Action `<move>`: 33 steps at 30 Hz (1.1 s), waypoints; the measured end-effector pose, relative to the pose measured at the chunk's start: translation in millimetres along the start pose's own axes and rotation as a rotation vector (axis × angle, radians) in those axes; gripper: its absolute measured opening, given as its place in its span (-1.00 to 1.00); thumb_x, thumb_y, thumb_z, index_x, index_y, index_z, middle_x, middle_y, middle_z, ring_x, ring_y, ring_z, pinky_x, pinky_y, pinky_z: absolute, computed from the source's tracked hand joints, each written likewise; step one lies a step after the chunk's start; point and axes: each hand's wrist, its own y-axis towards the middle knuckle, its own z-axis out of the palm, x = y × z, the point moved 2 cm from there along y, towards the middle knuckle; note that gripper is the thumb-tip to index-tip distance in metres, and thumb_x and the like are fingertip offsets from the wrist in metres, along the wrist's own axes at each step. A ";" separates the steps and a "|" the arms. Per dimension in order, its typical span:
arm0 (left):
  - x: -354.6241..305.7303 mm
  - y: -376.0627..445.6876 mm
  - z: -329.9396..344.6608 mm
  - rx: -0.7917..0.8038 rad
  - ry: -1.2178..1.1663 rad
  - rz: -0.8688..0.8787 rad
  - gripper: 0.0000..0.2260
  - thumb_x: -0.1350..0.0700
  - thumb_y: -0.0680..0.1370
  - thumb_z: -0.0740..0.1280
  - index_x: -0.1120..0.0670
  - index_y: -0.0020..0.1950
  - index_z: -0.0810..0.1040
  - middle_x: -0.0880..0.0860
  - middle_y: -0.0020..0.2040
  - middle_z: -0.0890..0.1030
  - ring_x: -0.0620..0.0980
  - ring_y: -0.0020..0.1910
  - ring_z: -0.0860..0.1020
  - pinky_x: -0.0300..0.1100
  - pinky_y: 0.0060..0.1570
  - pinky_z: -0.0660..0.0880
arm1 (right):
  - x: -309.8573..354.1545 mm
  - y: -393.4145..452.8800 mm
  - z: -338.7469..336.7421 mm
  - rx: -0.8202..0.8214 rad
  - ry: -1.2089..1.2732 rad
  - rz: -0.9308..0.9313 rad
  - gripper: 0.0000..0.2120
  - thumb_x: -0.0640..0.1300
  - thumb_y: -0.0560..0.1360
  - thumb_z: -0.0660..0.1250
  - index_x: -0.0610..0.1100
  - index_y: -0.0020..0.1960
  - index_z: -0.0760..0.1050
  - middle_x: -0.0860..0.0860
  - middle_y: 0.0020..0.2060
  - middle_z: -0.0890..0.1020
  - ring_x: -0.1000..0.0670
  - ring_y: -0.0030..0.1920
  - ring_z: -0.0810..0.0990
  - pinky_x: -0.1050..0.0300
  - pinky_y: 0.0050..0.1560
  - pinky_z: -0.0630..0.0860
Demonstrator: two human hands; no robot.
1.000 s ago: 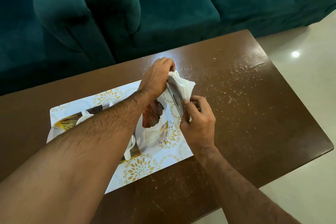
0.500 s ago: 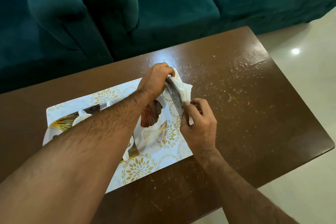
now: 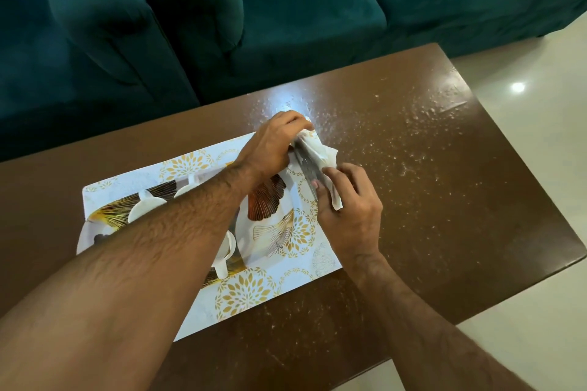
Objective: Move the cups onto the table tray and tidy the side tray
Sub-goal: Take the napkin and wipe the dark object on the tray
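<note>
A white table tray (image 3: 247,292) with gold flower and leaf prints lies on the brown table (image 3: 444,200). White cups (image 3: 146,207) stand on it, one with its handle toward me (image 3: 227,251); my left forearm hides part of them. At the tray's far right corner, my left hand (image 3: 273,143) grips the top of a thin grey flat item (image 3: 306,168) held on edge, wrapped in white tissue (image 3: 320,152). My right hand (image 3: 349,209) pinches its near end together with the tissue.
A dark teal sofa (image 3: 286,9) runs along the far side of the table. White crumbs or specks (image 3: 413,136) are scattered over the table's right half. Pale floor (image 3: 524,311) lies to the right and front.
Both hands have pressed the tissue tighter against the grey item, so less of it sticks out. The hands stay at the tray's far right corner.
</note>
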 end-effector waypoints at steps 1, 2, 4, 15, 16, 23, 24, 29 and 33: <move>0.6 -1.5 -1.3 0.026 -0.022 0.010 -0.46 0.53 0.35 0.42 0.17 0.28 0.60 0.12 0.24 0.60 0.11 0.26 0.53 -0.03 0.21 0.55 | -0.4 -0.1 0.7 0.005 -0.004 0.001 -0.80 -0.23 0.52 0.50 -0.28 0.12 0.66 -0.19 0.02 0.66 -0.13 -0.05 0.67 -0.04 -0.10 0.65; 1.3 -2.5 -2.1 0.051 -0.039 0.011 -0.47 0.53 0.36 0.41 0.17 0.29 0.60 0.12 0.25 0.60 0.11 0.27 0.53 -0.02 0.23 0.55 | -0.5 -0.2 1.6 0.012 -0.008 0.004 -0.78 -0.25 0.51 0.51 -0.28 0.13 0.66 -0.20 0.03 0.67 -0.14 -0.03 0.68 -0.05 -0.08 0.66; 2.2 -3.5 -3.6 0.084 -0.064 -0.004 -0.49 0.53 0.39 0.41 0.17 0.28 0.61 0.11 0.24 0.61 0.10 0.25 0.54 0.01 0.25 0.55 | 0.2 -0.6 2.9 0.025 -0.013 0.010 -0.77 -0.27 0.50 0.51 -0.28 0.14 0.66 -0.19 0.03 0.68 -0.15 -0.01 0.68 -0.06 -0.05 0.66; -13.9 -17.1 -18.1 0.035 -0.056 -0.033 -0.54 0.38 0.49 0.44 0.17 0.37 0.54 0.10 0.32 0.60 0.09 0.32 0.54 -0.05 0.34 0.49 | 7.6 3.0 -2.4 -0.043 -0.099 -0.024 -0.79 -0.12 0.55 0.45 -0.20 0.13 0.66 -0.15 0.10 0.65 -0.10 0.05 0.65 -0.04 -0.06 0.64; -15.3 -23.4 -22.7 0.001 -0.046 -0.041 -0.56 0.32 0.52 0.44 0.16 0.40 0.52 0.10 0.35 0.59 0.09 0.35 0.53 -0.05 0.39 0.45 | 11.7 4.2 -4.1 -0.071 -0.109 -0.036 -0.79 -0.11 0.56 0.43 -0.20 0.13 0.66 -0.16 0.12 0.65 -0.11 0.08 0.64 -0.06 -0.02 0.63; -3.9 -100.8 -74.6 -0.168 0.232 -0.110 -0.53 0.03 0.65 0.21 0.21 0.52 0.38 0.17 0.50 0.46 0.16 0.53 0.36 0.10 0.60 0.17 | 73.1 12.9 3.9 -0.045 -0.182 -0.167 -0.65 -0.04 0.61 0.34 -0.23 0.30 0.58 -0.22 0.27 0.60 -0.25 0.27 0.56 -0.17 0.29 0.48; 0.3 -116.5 -85.6 -0.184 0.269 -0.129 -0.50 -0.01 0.66 0.17 0.21 0.54 0.35 0.18 0.52 0.43 0.16 0.55 0.34 0.12 0.61 0.16 | 86.2 11.7 8.7 -0.002 -0.193 -0.174 -0.60 0.00 0.63 0.31 -0.24 0.34 0.55 -0.23 0.32 0.58 -0.26 0.32 0.55 -0.19 0.33 0.47; 28.6 -209.9 -139.8 -0.225 0.345 -0.269 -0.42 -0.12 0.67 0.11 0.18 0.61 0.23 0.15 0.61 0.31 0.12 0.62 0.24 0.11 0.63 0.08 | 162.5 -4.5 41.1 0.230 -0.260 -0.243 -0.43 0.13 0.65 0.22 -0.22 0.51 0.38 -0.23 0.51 0.42 -0.28 0.50 0.39 -0.25 0.48 0.36; 62.5 -308.1 -189.5 -0.264 0.403 -0.424 -0.39 -0.17 0.67 0.08 0.16 0.63 0.19 0.15 0.62 0.30 0.10 0.62 0.24 0.12 0.64 0.11 | 247.2 -31.3 74.3 0.343 -0.199 -0.349 -0.38 0.19 0.65 0.10 -0.20 0.54 0.34 -0.22 0.53 0.40 -0.27 0.52 0.37 -0.26 0.48 0.37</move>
